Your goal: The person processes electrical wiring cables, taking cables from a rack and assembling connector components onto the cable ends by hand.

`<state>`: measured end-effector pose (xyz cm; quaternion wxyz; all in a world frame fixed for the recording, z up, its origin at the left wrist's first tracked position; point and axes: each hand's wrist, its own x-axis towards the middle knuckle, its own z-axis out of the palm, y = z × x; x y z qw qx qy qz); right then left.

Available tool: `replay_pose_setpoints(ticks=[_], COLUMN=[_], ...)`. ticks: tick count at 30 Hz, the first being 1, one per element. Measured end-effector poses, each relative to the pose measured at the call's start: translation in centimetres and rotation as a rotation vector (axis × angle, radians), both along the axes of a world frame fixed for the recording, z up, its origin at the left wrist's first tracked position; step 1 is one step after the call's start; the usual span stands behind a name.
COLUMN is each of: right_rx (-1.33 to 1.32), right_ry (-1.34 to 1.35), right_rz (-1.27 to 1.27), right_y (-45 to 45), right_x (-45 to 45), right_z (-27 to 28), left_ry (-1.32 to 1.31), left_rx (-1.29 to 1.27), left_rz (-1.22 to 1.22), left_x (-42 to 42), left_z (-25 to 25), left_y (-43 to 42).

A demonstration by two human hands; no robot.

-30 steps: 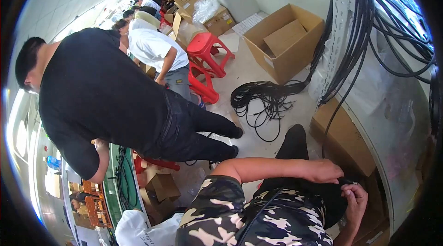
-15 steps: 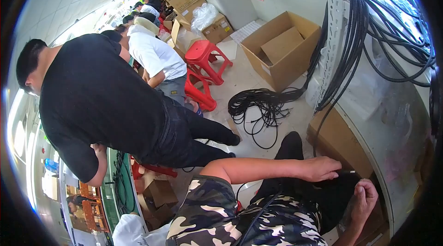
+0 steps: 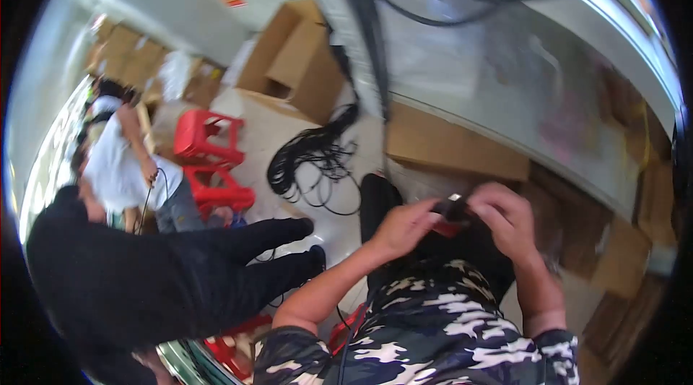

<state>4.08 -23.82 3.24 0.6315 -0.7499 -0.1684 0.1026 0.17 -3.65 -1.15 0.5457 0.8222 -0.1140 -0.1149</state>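
My left hand [image 3: 406, 229] is closed in a pinch on a black cable plug [image 3: 453, 206] with a bright metal end, held above my lap. My right hand [image 3: 503, 220] is beside it, fingers curled and pressed together close to the plug's right side. What those fingers hold, if anything, is hidden. A small red patch shows just under the plug; I cannot tell what it is. Beyond my hands, a bundle of black cables [image 3: 369, 38] hangs over the edge of the worktop, and its lower ends lie in a pile [image 3: 299, 161] on the floor.
An open cardboard box [image 3: 307, 71] stands beyond the cable pile. Another carton [image 3: 455, 146] is under the worktop [image 3: 498, 89]. Red plastic stools [image 3: 206, 141] stand to the left. A person in black [image 3: 144, 269] is close on my left, with a person in white [image 3: 126, 168] beyond.
My view has swung to the right. My hands have come together, with the plug now between them and its metal end pointing up. The person in white now holds up a black cable.
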Motion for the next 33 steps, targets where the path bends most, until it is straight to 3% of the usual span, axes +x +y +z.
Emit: replay_pose_setpoints(ticks=[8, 20, 23, 26, 29, 31, 33], right_rx=[0.114, 0.022, 0.006, 0.157, 0.154, 0.173, 0.171], right_ry=[0.150, 0.151, 0.255, 0.415, 0.318, 0.027, -0.011], right_rz=[0.124, 0.306, 0.408, 0.441, 0.469, 0.527, 0.553], right_y=[0.8, -0.2, -0.1, 0.1, 0.1, 0.1, 0.1], right_x=[0.7, 1.7, 1.9, 1.7, 1.9, 2.1, 2.3], right_z=[-0.2, -0.8, -0.4, -0.8, -2.0, -2.2, -2.1], left_ry=[-0.066, -0.063, -0.058, -0.083, -0.078, -0.056, -0.039], left_rx=[-0.036, 0.037, 0.010, 0.017, -0.049, -0.091, -0.115], left_rz=[-0.023, -0.184, -0.214, -0.216, -0.191, -0.207, -0.207], left_x=[-0.6, -0.7, -0.7, -0.7, -0.8, -0.7, -0.7], left_z=[0.4, 0.6, 0.6, 1.0, 0.9, 0.9, 1.1], left_y=[0.4, 0.9, 0.9, 0.8, 0.7, 0.7, 0.5])
